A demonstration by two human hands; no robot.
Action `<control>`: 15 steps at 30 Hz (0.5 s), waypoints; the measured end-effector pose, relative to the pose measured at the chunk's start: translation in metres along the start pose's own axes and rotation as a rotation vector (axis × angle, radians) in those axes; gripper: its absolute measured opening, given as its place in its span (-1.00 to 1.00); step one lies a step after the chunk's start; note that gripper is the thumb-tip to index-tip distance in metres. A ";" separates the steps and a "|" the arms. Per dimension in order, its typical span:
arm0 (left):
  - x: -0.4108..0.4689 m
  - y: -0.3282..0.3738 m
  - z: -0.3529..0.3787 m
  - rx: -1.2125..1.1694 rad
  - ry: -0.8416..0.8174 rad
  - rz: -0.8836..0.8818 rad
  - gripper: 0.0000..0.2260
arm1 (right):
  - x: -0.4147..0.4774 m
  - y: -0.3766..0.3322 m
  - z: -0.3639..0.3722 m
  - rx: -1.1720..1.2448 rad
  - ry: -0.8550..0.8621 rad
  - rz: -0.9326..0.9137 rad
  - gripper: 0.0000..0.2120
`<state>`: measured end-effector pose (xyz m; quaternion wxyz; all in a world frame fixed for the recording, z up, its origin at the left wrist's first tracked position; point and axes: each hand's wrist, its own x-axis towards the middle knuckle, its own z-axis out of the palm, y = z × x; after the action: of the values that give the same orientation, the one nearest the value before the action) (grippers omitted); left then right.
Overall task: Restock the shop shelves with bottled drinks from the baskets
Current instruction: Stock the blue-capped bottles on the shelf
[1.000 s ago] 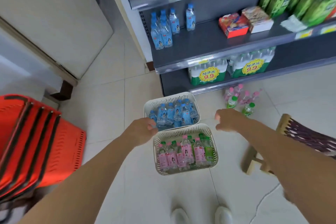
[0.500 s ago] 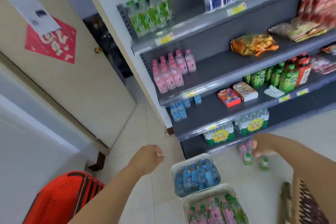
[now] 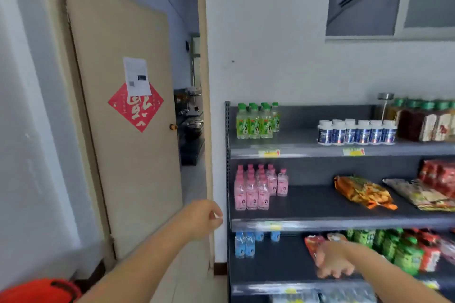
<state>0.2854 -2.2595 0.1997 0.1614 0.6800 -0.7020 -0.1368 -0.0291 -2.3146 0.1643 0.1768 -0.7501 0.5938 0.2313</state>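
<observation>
Bottles stand at the left end of three shelves (image 3: 320, 225): green bottles (image 3: 257, 122) on top, pink bottles (image 3: 254, 190) below them, and a few blue bottles (image 3: 245, 245) on the third level, set far back. The task's baskets are out of view.

The left hand (image 3: 202, 219) hangs in front of the shelf's edge post, its grip closed into a loose fist on nothing. The right hand (image 3: 332, 261) hovers in front of the third shelf, just beside a red packet (image 3: 311, 243). It is blurred, but its fingers hang loose and no bottle shows in them.

With both hands seemingly bare and the gaze up at the shelves, the next bottle would have to come from below, out of sight. A blind reach could tip bottles over. The pink rows are packed tight, so a bottle pushed in hard would likely topple its neighbours. The right hand, this near the packet, could sweep it off. A colour could also land on the wrong level.
</observation>
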 end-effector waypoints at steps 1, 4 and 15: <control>0.002 0.000 -0.005 0.005 0.010 0.001 -0.78 | 0.005 -0.010 -0.010 -0.025 -0.022 -0.011 -0.80; 0.017 0.004 -0.017 0.014 0.053 0.007 -0.79 | 0.019 -0.042 -0.051 -0.014 0.132 -0.106 -0.67; 0.091 0.055 -0.010 0.077 0.189 -0.079 -0.79 | 0.079 -0.027 -0.157 -0.223 0.286 -0.320 -0.69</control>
<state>0.2373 -2.3486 0.2353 0.1953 0.7228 -0.6609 -0.0513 0.0335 -2.4574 0.2505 0.0414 -0.8746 0.4573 0.1557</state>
